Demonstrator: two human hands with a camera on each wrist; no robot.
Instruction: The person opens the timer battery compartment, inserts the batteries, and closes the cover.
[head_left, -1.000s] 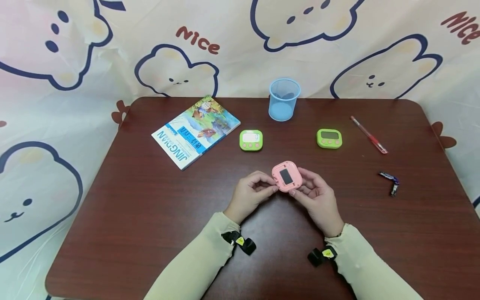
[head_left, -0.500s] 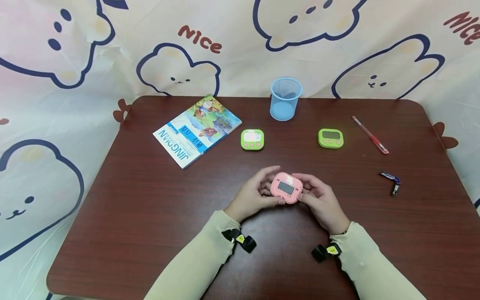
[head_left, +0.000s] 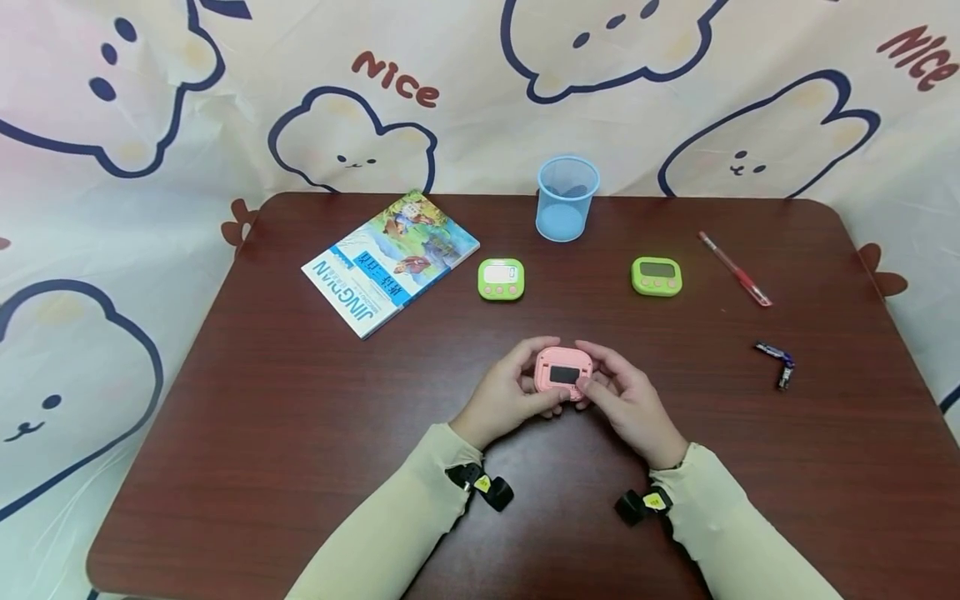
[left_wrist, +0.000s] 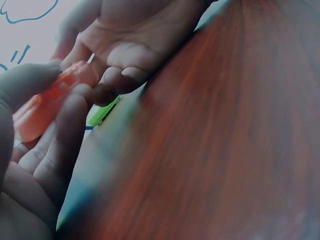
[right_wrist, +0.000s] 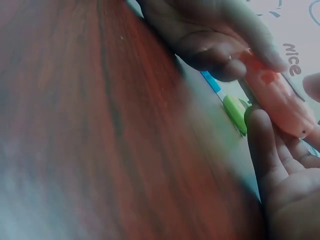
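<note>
A pink digital timer (head_left: 564, 372) with a dark screen is held just above the table in the head view. My left hand (head_left: 508, 393) pinches its left side, thumb along the lower edge and fingers behind. From the other side my right hand (head_left: 633, 407) grips it, the thumb at the lower right corner by the screen. In the left wrist view the timer (left_wrist: 40, 112) appears edge-on between thumb and fingers. The right wrist view also has the timer (right_wrist: 280, 102) between both hands; its back is mostly hidden by fingers.
Two green timers (head_left: 501, 280) lie beyond the hands, the right one (head_left: 657, 277) with a dark screen. A book (head_left: 390, 271) is at back left, a blue cup (head_left: 562, 218) at the back edge. Off to the right are a red pen (head_left: 738, 271) and small batteries (head_left: 772, 351).
The pink timer has come slightly nearer the body and turned from tilted to nearly level. Both hands shifted with it, and the right thumb now lies over its lower right corner.
</note>
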